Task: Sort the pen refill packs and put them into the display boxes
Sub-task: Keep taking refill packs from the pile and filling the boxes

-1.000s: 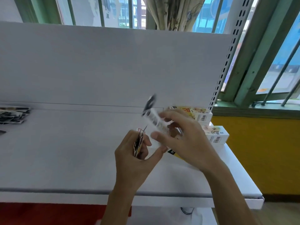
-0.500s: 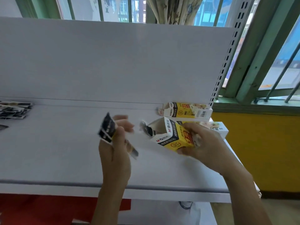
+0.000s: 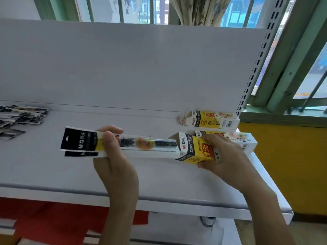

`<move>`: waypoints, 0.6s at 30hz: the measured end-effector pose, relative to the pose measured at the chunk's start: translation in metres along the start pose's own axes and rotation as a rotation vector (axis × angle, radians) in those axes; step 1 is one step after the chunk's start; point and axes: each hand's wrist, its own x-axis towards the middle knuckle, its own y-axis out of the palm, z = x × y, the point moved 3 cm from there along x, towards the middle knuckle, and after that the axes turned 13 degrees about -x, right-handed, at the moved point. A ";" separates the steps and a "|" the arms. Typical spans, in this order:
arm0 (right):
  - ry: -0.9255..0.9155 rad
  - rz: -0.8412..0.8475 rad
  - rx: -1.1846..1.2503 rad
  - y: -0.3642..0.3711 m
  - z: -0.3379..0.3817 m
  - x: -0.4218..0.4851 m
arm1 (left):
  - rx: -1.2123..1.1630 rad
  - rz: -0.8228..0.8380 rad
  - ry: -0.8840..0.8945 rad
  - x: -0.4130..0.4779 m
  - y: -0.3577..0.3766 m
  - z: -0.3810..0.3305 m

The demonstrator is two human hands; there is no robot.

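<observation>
A shop: slotted white display shelf (image 3: 53, 174) holding refill boxes (image 3: 212, 121).

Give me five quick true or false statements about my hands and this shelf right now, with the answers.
1. The left hand grips refill packs. True.
2. The right hand holds nothing. False: it grips a yellow display box.
3. The packs' far end sits at the held box's open end. True.
4. The pile of loose packs lies at the right end of the shelf. False: it lies at the left end.
5. A second display box lies against the back panel. True.
</observation>
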 end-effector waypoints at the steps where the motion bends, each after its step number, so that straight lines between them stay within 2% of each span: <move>1: 0.000 0.008 -0.008 0.000 0.000 0.000 | 0.024 0.015 0.017 -0.001 0.000 -0.001; 6: 0.014 0.041 0.009 0.004 0.001 -0.003 | -0.022 -0.019 0.101 0.010 -0.007 0.001; 9: 0.012 0.044 0.019 0.001 0.002 -0.002 | -0.076 0.046 0.024 0.009 -0.006 0.006; 11: -0.004 0.029 0.027 0.000 0.005 -0.001 | -0.099 0.156 -0.095 0.003 -0.001 0.015; 15: -0.050 0.027 0.007 0.000 0.010 -0.001 | 0.055 0.483 -0.368 -0.011 0.012 0.032; 16: -0.044 0.026 -0.001 0.001 0.010 -0.002 | 0.104 0.559 -0.397 -0.014 0.013 0.034; 18: -0.015 0.016 -0.017 0.001 0.006 -0.003 | 0.172 0.605 -0.432 -0.014 0.011 0.033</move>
